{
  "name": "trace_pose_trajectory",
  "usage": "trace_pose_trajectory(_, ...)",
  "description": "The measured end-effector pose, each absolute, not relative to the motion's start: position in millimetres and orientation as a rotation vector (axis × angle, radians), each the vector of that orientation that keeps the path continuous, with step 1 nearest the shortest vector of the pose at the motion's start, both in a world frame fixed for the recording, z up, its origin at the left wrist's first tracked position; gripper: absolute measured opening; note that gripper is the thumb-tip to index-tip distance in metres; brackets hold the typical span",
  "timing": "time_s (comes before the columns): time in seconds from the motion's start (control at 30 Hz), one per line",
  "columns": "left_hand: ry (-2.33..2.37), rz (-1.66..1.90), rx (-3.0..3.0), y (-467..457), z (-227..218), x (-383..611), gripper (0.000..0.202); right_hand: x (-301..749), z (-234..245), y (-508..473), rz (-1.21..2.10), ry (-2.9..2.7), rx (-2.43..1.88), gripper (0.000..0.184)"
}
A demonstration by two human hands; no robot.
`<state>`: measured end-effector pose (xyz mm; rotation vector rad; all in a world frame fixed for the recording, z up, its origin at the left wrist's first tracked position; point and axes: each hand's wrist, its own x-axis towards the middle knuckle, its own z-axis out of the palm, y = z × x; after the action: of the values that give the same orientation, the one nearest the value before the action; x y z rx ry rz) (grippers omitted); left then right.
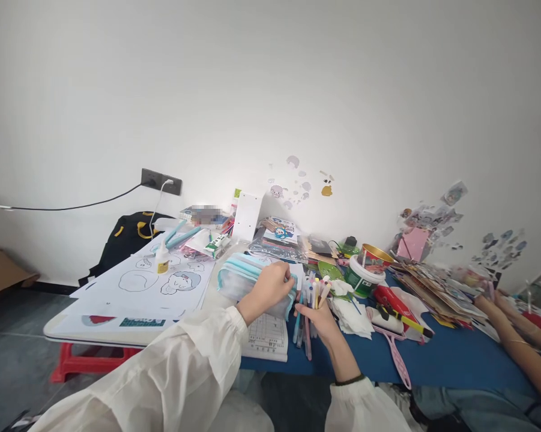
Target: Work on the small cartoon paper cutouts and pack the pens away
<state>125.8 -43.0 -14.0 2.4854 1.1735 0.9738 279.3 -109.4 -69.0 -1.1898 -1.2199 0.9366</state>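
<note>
My right hand is closed round a bunch of coloured pens, held upright over the blue table cover. My left hand rests on a clear pencil pouch with teal trim; its fingers curl at the pouch's right end, close to the pens. Both arms wear white sleeves. A printed sheet lies under the hands at the table's near edge.
Colouring sheets and a glue bottle lie on the left. A green cup, a gold bowl, tissues, a pink handled tool and stacked papers crowd the right. Another person's arms reach in at right.
</note>
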Motion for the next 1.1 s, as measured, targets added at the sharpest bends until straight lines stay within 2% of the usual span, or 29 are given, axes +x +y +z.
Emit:
trace_pose_trajectory(0.23,1.311,0.949,2.555,-45.4,-9.1,117.6,0.008,284.1,-72.9,-102.8,0.975,-1.192,-1.176,0.025)
trace_pose_trajectory(0.43,1.678,0.963,2.39,-9.5,6.9,11.6,0.013,291.8,-73.9,-103.5,0.921,-1.112,-1.209,0.015)
trace_pose_trajectory(0.57,1.574,0.987,2.409,-6.5,9.3,-13.5,0.016,290.4,-69.2,-102.4,0.909,-1.13,-1.254,0.009)
trace_pose_trajectory(0.63,1.261,1.02,2.6,-15.5,3.4,2.5,0.028,290.5,-64.8,-103.6,0.889,-1.136,-1.301,0.009)
trace_pose_trajectory(0.7,1.057,0.908,2.713,-25.5,-4.9,24.0,0.027,293.5,-58.2,-107.5,0.851,-1.129,-1.36,0.012)
trace_pose_trajectory(0.87,1.188,0.766,2.821,-37.7,-16.3,47.6,0.045,301.6,-19.8,-123.2,0.637,-1.084,-1.434,0.018)
trace_pose_trajectory(1.0,1.367,0.724,2.785,-37.6,-12.1,46.3,0.047,278.5,30.6,-122.9,0.546,-0.907,-0.971,0.025)
trace_pose_trajectory(1.1,1.318,0.703,2.75,-36.4,-10.7,45.6,0.037,245.1,57.1,-106.5,0.652,-0.726,-0.735,0.026)
